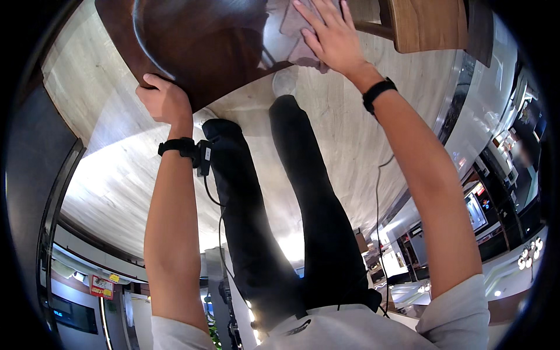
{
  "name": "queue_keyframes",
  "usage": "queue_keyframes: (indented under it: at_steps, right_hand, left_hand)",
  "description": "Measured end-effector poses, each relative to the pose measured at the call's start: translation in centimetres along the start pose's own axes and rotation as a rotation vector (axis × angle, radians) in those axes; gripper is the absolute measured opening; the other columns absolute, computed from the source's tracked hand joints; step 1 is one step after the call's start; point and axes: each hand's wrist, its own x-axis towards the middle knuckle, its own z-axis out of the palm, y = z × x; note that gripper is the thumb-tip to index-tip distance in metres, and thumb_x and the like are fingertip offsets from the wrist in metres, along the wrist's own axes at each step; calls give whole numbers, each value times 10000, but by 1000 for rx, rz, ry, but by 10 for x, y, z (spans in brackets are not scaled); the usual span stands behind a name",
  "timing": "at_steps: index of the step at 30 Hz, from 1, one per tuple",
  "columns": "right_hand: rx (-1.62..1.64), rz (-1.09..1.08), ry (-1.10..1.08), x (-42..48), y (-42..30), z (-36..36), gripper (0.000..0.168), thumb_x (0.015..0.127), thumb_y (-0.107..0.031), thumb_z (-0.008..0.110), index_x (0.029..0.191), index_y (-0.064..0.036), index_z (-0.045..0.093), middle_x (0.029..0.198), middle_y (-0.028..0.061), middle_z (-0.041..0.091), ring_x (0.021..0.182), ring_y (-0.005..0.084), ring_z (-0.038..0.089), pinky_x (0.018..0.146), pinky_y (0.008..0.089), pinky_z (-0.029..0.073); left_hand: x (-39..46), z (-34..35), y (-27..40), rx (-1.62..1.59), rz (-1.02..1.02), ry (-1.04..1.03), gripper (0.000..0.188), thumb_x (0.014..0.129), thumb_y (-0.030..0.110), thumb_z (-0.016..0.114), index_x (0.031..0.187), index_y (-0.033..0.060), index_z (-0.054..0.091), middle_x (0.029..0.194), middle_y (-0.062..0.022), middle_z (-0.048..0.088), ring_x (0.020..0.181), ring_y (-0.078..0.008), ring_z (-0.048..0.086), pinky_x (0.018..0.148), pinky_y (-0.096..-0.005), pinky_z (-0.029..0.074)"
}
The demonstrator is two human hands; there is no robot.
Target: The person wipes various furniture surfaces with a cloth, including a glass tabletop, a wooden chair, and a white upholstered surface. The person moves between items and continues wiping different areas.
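A dark brown, glossy wooden tabletop (210, 52) fills the top of the view, with lights reflected in it. My left hand (165, 99) grips its near left edge, thumb on top and the other fingers curled out of sight. On the right part of the top lies a pinkish-grey cloth (302, 52). My right hand (337, 41) holds it down under the palm, fingers spread. Part of the cloth hangs over the near edge. Black bands circle both wrists, and the left one carries a small black box (204, 158) with a cable.
A wooden chair (431, 26) stands at the upper right, close to my right hand. My legs in black trousers (306, 166) stand on the pale wood-look floor (118, 105). A dark panel (35, 131) rises at the left. A thin cable (379, 210) hangs near my right arm.
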Motion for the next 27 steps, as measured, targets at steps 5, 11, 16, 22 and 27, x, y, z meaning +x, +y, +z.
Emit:
queue_keyframes:
  at_steps: [5,11,16,22,27]
  right_hand:
    - [29,198,76,3,-28,12,640,983,-298,582,1537,-17,425,1627,235,331,1533,423,273,1245,579,221]
    - [175,221,109,12,-127,57,679,1000,-380,614,1571,-94,385,1657,260,232,1511,511,232,1204,653,234]
    - [303,13,106,79,-160,63,655,1011,-366,596,1577,-104,397,1665,241,245,1507,490,262,1195,639,237]
    - [301,-218,389,224,-166,74,594,1030,-348,507,1530,-35,441,1620,232,347,1513,413,306,1242,563,237]
    - [246,-262,354,239,-149,78,550,1059,-345,457,1531,-63,460,1623,219,362,1510,394,324,1244,547,234]
  left_hand:
    - [2,0,5,44,-50,-10,519,1059,472,395,1128,-2,595,1130,-236,682,1035,-465,637,932,-538,480]
    - [7,2,2,94,-59,1,467,1055,439,434,1129,1,581,1127,-229,674,1042,-460,639,898,-546,496]
    - [8,7,-1,72,-36,43,472,1047,430,453,1190,-5,569,1155,-225,672,1064,-454,642,911,-542,510]
    - [11,6,-1,84,-56,2,529,1052,474,421,1230,-2,571,1172,-237,676,1068,-465,646,909,-562,500]
    - [7,11,0,87,-28,15,503,1054,461,424,1201,2,566,1166,-216,670,1057,-453,648,892,-556,509]
